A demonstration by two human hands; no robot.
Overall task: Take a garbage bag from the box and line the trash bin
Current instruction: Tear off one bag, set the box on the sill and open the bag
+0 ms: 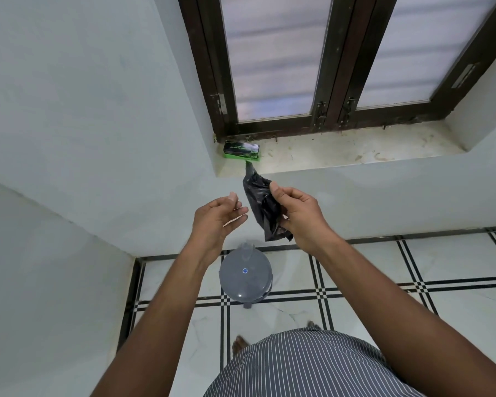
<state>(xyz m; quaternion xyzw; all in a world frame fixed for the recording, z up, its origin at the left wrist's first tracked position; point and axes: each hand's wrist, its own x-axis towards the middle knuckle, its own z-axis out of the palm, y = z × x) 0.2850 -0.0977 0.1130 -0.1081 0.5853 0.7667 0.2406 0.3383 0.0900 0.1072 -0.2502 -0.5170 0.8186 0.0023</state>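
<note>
A: Where's the bag [262, 207] now?

B: In the right hand [297, 216], thumb and fingers pinched on its upper part. It hangs crumpled between the two hands, above the bin [245, 277].

A: Is it free of the box [241, 150]?

B: I can't tell for sure. A thin black tail runs from the top of the bag up toward the box on the sill [355, 150], so it may be joined to the roll inside.

A: And the left hand [216, 217]?

B: Just beside the bag, on its left, not touching. Fingers spread and loosely curved, holding nothing.

A: Which way does the bag lie?

B: Its long axis runs nearly straight, from the box down toward the bin, slanting a little to the right at the bottom. The loose lower end hangs below the right hand's grip.

A: So what does the next move turn on?

B: My guess: the left hand is the nearer free one, and the bag sits right off its fingertips. A short reach rightward would let it pinch the bag so both hands can tear or open it.

A: The bin?

B: On the floor [384, 287] by the wall, lid shut, so not yet lined.
</note>
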